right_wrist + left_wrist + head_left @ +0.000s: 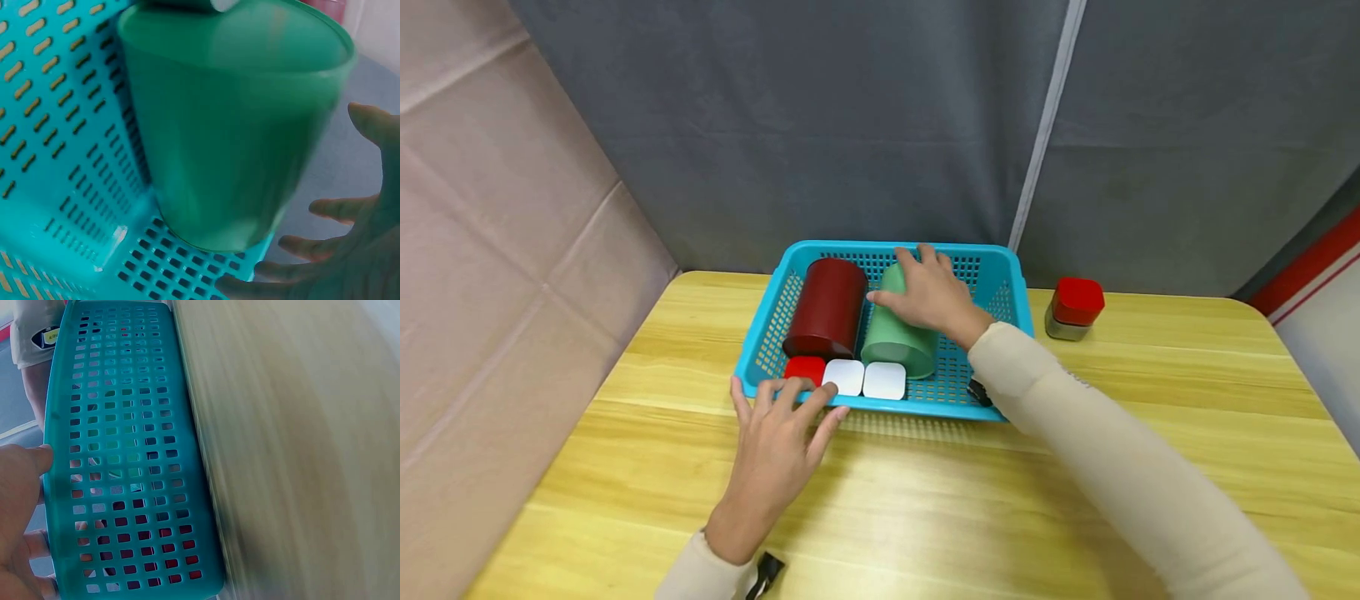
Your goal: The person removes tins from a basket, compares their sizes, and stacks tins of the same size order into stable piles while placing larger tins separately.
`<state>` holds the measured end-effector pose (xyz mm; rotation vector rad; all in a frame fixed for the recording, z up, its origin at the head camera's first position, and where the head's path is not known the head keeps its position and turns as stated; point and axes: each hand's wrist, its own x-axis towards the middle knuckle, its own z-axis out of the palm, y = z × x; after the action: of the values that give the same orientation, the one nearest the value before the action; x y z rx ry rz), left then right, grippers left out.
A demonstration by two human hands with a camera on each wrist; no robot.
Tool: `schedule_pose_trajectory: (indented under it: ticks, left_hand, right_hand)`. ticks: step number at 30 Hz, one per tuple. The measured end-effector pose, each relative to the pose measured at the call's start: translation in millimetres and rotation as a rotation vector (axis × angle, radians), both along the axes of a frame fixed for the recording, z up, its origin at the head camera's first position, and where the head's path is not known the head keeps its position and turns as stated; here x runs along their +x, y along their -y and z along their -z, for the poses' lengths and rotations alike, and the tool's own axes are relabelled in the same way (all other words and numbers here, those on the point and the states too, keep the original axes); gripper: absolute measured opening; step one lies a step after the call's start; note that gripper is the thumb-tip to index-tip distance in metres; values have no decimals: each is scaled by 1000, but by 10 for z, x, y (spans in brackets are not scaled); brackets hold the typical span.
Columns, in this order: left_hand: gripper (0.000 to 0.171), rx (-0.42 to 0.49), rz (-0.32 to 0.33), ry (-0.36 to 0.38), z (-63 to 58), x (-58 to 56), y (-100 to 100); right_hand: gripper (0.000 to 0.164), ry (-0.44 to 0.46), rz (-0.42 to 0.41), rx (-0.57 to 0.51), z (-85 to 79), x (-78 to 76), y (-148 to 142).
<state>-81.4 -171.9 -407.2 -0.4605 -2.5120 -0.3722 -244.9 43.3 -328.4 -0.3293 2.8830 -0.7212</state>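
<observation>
A turquoise plastic basket (pixel 955 408) stands on the table. My left hand (pixel 778 437) grips its front rim, with the thumb outside and the fingertips over the edge, as the left wrist view also shows. My right hand (pixel 928 292) is over a green tapered container (pixel 898 337) that lies in the basket. Its fingers are spread, and in the right wrist view they stand apart from the green container (pixel 231 144). Left of it lies a dark red cylindrical container (pixel 827 308). Along the front wall sit a red square lid (pixel 805 369) and two white square lids (pixel 844 377).
A small square jar with a red lid (pixel 1077 302) stands on the table right of the basket. Behind the table hangs a grey curtain (pixel 850 125), and a pale cloth wall (pixel 512 250) is at the left. The wooden table (pixel 925 500) extends in front.
</observation>
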Motion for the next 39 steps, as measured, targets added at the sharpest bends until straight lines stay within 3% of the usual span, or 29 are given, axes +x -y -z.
schedule_pose_trajectory:
  ticks: [9, 22, 39]
  left_hand:
    - [29, -5, -8, 2, -8, -3, 1]
    - [29, -5, -5, 14, -14, 1, -5]
    - [28, 0, -17, 28, -22, 2, -9]
  right_hand:
    - [94, 44, 14, 45, 121, -1, 81]
    - [100, 42, 41, 146, 119, -22, 212]
    - [98, 89, 71, 142, 125, -47, 227]
